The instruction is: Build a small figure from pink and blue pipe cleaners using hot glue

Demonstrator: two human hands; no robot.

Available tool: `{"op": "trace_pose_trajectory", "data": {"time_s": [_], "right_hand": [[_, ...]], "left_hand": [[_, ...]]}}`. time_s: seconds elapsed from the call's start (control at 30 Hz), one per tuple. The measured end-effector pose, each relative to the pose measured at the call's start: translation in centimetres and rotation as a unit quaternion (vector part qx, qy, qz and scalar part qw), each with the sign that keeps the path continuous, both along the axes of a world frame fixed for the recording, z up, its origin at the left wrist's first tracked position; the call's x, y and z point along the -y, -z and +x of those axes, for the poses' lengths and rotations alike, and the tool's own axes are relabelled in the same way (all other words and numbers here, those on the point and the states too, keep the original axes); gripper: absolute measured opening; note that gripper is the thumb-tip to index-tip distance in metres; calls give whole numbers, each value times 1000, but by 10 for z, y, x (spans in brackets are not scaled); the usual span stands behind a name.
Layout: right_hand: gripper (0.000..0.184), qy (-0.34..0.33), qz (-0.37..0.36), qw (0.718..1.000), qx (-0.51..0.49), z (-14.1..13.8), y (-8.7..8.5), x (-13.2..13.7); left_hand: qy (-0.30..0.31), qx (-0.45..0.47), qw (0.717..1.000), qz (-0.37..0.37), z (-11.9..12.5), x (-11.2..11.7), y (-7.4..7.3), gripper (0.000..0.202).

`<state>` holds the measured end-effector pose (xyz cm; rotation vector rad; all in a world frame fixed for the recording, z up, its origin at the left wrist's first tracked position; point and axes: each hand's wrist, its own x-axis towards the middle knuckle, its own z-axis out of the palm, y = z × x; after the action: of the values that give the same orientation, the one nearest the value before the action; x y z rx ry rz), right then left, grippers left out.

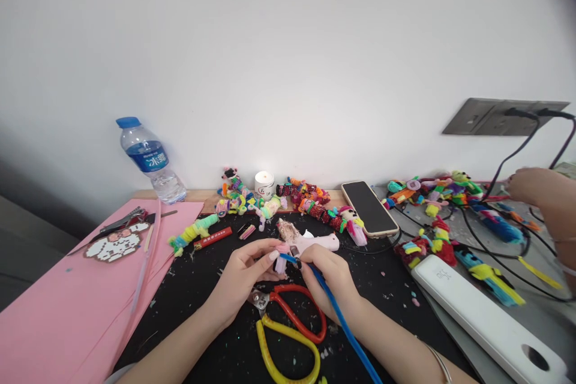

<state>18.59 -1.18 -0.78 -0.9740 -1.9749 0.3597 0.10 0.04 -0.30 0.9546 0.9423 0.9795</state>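
Head view, left to right: we saw the water bottle behind the pink sheet, then our left hand pinching a small pinkish piece — above the scissors — and our right hand gripping the blue pipe cleaner against it. Beyond lay a phone, a white power bank and another person's hand.

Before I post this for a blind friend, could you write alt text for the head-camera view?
The left hand holds a small pinkish piece beside the right hand, which holds a blue fuzzy strip, over a black mat. Red-and-yellow scissors lie below; colorful fuzzy figures and a water bottle sit behind, another person's hand at right.
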Motion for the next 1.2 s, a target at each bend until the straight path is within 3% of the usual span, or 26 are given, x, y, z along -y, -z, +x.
{"op": "trace_pose_trajectory", "data": {"time_s": [0.6,1.2], "right_hand": [[13,19,18,1000,-16,1,3,-3],[15,12,-28,999,-15,2,1,-1]], "left_hand": [[38,14,999,29,2,1,-3,24],[60,75,994,42,1,0,2,20]]}}
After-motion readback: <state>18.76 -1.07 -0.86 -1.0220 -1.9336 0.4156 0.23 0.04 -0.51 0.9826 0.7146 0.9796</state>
